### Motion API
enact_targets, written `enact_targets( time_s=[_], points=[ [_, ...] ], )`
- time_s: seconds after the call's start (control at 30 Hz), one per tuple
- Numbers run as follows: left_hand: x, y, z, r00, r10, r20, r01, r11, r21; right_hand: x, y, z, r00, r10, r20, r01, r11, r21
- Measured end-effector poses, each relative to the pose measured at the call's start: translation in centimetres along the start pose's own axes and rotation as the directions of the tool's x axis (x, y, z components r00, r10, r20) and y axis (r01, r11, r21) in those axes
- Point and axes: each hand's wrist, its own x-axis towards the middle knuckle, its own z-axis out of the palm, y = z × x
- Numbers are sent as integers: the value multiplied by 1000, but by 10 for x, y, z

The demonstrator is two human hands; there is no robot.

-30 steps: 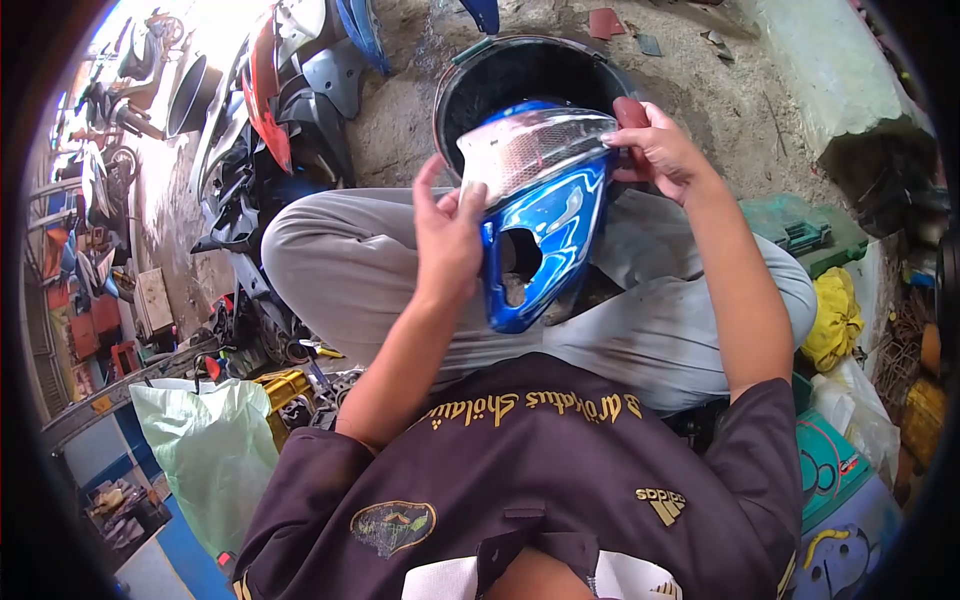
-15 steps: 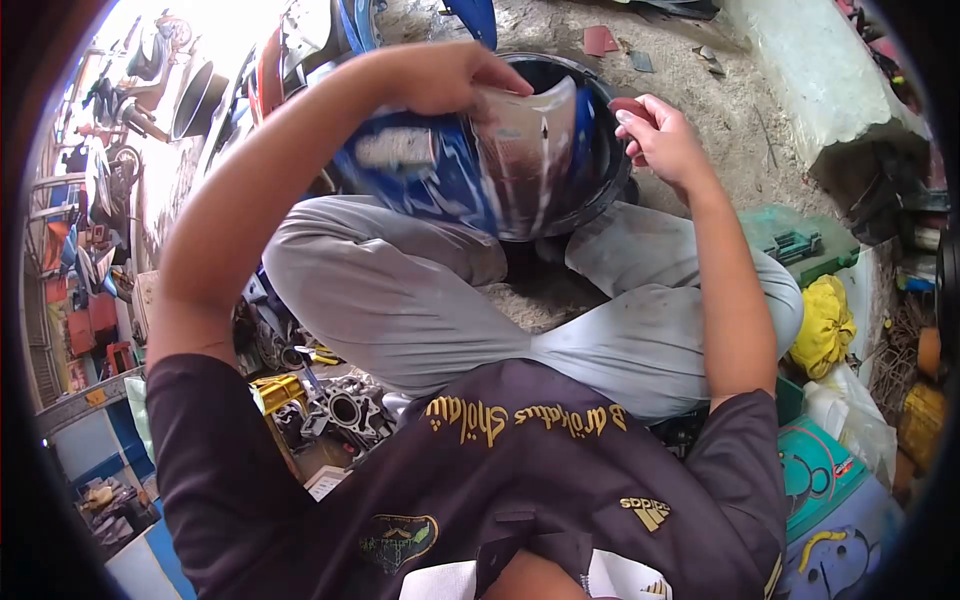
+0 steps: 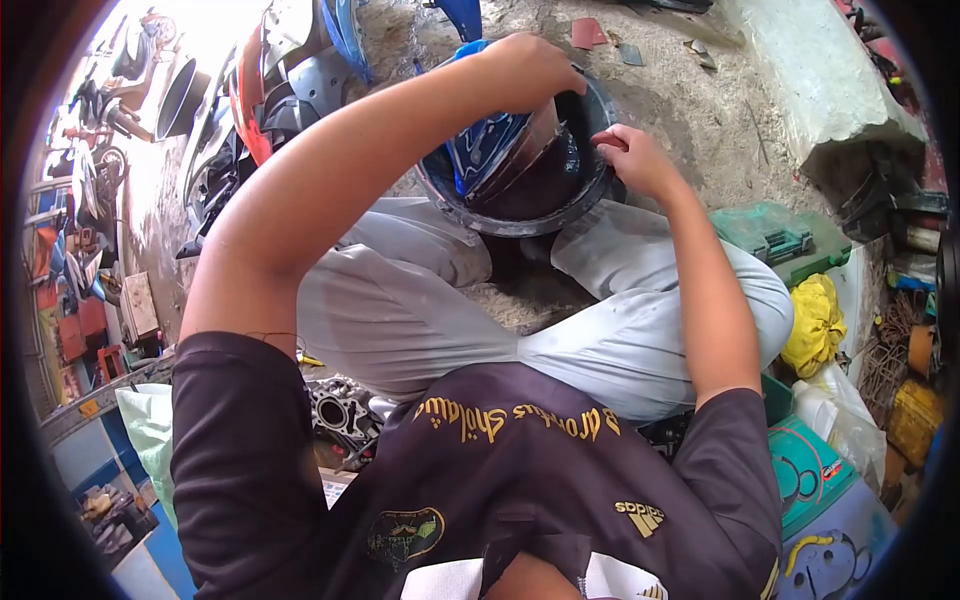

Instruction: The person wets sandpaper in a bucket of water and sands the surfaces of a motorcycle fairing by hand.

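Observation:
My left hand [image 3: 532, 72] grips the upper edge of a blue motorcycle fairing panel [image 3: 492, 142] with a bare greyish-tan patch. The panel is tilted, its lower part inside a black bucket [image 3: 522, 228] that stands between my legs. Dark water [image 3: 545, 185] shows in the bucket. At the bucket's right rim, my right hand [image 3: 642, 160] pinches a small reddish-brown piece of sandpaper [image 3: 606, 140] between thumb and fingers. The left fingertips are partly hidden behind the hand.
Red and grey scraps [image 3: 588, 34] lie on the concrete floor. Several motorcycle panels [image 3: 320, 80] lean at the upper left. On the right are a green toolbox [image 3: 770, 235], a yellow bag [image 3: 815, 322] and a concrete ledge [image 3: 800, 70]. An engine part [image 3: 340, 408] sits by my left side.
The fairing panel has gone from above the bucket down into it, turned and tilted by my left hand. My right hand has shifted slightly left and down, still with the sandpaper.

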Motion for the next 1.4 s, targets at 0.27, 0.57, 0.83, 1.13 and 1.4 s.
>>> enact_targets(
  time_s=[0.27, 0.57, 0.83, 1.13, 1.4],
  points=[
    [-34, 28, 2, 972, -74, -223, 140, 944, 297, 3, 1, 3, 998, -52, -33, 49, 996, -81],
    [-118, 109, 132, 478, -878, -17, 541, 310, -782, 20, 22, 13, 998, -19, -66, 13, 996, -83],
    [-108, 86, 120, 405, -913, -46, 581, 296, -758, -21, -30, 17, 972, -141, -186, 77, 946, -314],
    [-113, 53, 36, 526, -845, 95, 708, 374, -599, -38, -82, 21, 705, -545, -453, 459, 838, -293],
    [-107, 51, 123, 613, -784, -93, 302, 342, -890, -27, -61, 44, 756, -597, -268, 477, 783, -398]
  ],
)
